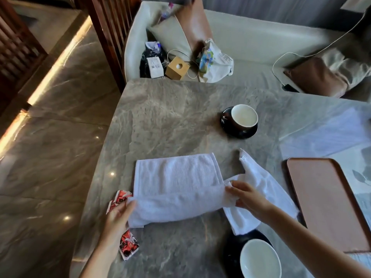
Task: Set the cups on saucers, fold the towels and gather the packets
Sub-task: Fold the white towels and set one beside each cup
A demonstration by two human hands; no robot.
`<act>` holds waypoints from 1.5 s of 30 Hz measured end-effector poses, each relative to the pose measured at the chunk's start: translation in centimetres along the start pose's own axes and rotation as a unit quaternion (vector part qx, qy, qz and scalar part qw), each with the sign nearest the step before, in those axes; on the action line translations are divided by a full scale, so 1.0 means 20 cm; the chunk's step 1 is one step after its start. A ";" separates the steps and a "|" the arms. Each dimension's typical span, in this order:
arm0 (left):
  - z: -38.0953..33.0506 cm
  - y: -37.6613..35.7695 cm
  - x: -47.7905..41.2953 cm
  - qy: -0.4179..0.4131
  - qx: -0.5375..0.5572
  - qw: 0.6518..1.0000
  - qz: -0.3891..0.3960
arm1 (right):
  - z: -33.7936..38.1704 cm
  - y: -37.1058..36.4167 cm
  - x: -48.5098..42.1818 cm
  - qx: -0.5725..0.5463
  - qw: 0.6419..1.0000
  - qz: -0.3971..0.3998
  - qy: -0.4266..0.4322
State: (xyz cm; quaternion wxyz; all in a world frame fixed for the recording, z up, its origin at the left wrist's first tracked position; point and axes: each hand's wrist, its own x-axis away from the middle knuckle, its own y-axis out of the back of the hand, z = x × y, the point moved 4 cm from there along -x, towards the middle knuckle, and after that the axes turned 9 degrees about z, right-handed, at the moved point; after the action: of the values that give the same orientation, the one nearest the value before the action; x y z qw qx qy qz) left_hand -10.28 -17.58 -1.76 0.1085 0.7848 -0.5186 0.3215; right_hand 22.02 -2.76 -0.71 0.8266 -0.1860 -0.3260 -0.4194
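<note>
Left hand (120, 212) and right hand (244, 195) each pinch an end of the white terry towel (176, 177), apparently lifting its near edge to fold it away across the grey marble table (170, 117).

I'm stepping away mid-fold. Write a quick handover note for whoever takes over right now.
Left hand and right hand each grip an end of the near edge of the white towel, half folded.
Second towel lies crumpled under the right hand.
Far cup and near cup both sit on dark saucers: done.
Red packets lie scattered by the left hand.
Left: finish both towels, gather packets.
</note>
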 end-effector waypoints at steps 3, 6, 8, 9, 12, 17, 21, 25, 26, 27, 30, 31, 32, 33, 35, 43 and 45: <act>-0.08 -0.05 -0.09 -0.030 -0.008 0.999 -0.008 | 0.08 0.02 -0.05 0.006 0.999 -0.046 0.019; -0.19 -0.09 -0.22 -0.052 -0.045 0.997 -0.044 | 0.17 0.04 -0.16 0.017 0.996 -0.080 0.048; -0.23 -0.12 -0.33 -0.053 -0.059 0.995 -0.060 | 0.20 0.05 -0.25 0.013 0.993 -0.105 0.058; -0.24 -0.13 -0.39 -0.055 -0.068 0.994 -0.067 | 0.22 0.05 -0.29 0.012 0.991 -0.121 0.058; -0.24 -0.13 -0.53 -0.061 -0.097 0.990 -0.085 | 0.24 0.05 -0.42 0.021 0.984 -0.166 0.063; -0.19 -0.09 -0.65 -0.045 -0.102 0.987 -0.115 | 0.22 0.06 -0.56 0.091 0.975 -0.199 0.034; -0.18 -0.06 -0.64 -0.105 -0.181 0.957 -0.201 | 0.24 0.06 -0.55 0.167 0.946 -0.271 0.062; -0.18 -0.28 -0.53 -0.276 -0.410 0.851 -0.179 | 0.30 -0.15 -0.50 0.411 0.835 -0.292 0.220; -0.12 -0.37 -0.54 -0.294 -0.456 0.833 -0.104 | 0.29 -0.25 -0.51 0.452 0.824 -0.239 0.246; -0.04 -0.44 -0.56 -0.297 -0.493 0.817 -0.040 | 0.26 -0.37 -0.53 0.484 0.817 -0.174 0.261; 0.13 -0.53 -0.61 -0.212 -0.629 0.748 -0.001 | 0.10 -0.58 -0.59 0.528 0.816 -0.019 0.236; 0.15 -0.54 -0.61 -0.179 -0.663 0.727 -0.015 | 0.07 -0.59 -0.61 0.530 0.815 -0.010 0.235; 0.15 -0.54 -0.61 -0.160 -0.680 0.716 -0.015 | 0.05 -0.59 -0.62 0.537 0.809 -0.011 0.240; 0.14 -0.54 -0.60 -0.168 -0.691 0.703 -0.020 | 0.05 -0.57 -0.64 0.554 0.795 -0.012 0.247; 0.14 -0.51 -0.60 -0.177 -0.714 0.677 -0.033 | 0.04 -0.49 -0.66 0.601 0.757 -0.014 0.257; 0.10 -0.33 -0.60 -0.118 -0.715 0.674 -0.140 | 0.05 -0.16 -0.65 0.660 0.715 -0.058 0.223; 0.10 -0.34 -0.60 -0.119 -0.719 0.669 -0.142 | 0.05 -0.16 -0.65 0.658 0.714 -0.063 0.230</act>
State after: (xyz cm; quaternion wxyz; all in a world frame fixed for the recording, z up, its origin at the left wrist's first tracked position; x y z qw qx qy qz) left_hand -6.49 -6.61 -9.64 0.6211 0.5594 -0.4796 -0.2670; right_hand 13.31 3.34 -8.98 0.7615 0.5279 -0.3300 -0.1801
